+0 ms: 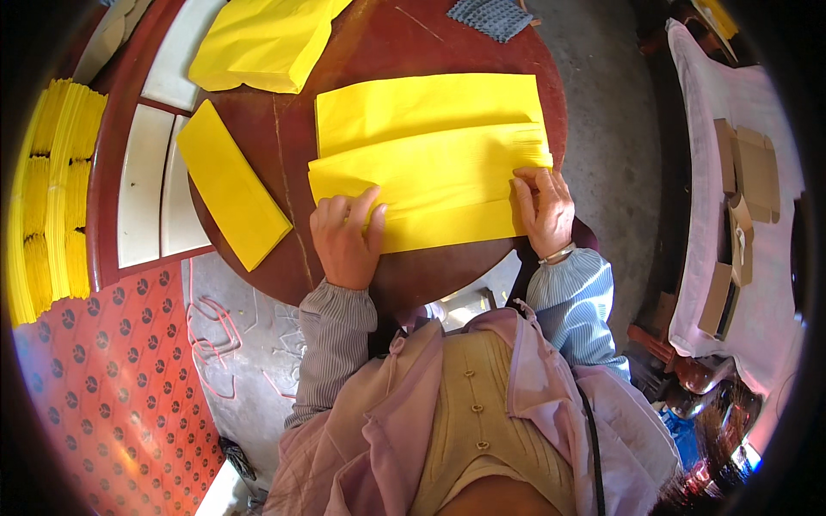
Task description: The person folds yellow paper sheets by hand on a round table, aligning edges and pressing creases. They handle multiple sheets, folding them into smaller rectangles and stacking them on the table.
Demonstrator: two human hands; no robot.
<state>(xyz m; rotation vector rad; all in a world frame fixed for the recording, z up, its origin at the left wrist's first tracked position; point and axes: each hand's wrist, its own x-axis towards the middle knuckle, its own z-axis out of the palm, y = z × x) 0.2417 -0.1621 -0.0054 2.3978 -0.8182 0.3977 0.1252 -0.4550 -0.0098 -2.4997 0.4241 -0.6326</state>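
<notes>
A stack of yellow paper sheets (430,107) lies on the round dark-red table in front of me, with a folded layer of several sheets across its nearer part. My left hand (347,243) rests at the near left corner of the paper, fingers slightly bent and thumb apart, touching the top. At the right edge, my right hand (545,209) is closed with thumb and fingertips on the layered sheet ends. Its lower fingers are partly hidden. To the left lies a narrow folded yellow paper bundle (232,185), apart from both hands.
A larger yellow paper pile (262,43) sits at the table's far left. A grey textured cloth (490,17) lies at the far edge. Tall yellow stacks (56,198) stand at the left. On the right, open cardboard boxes (757,172) rest on a pink-covered surface (701,258).
</notes>
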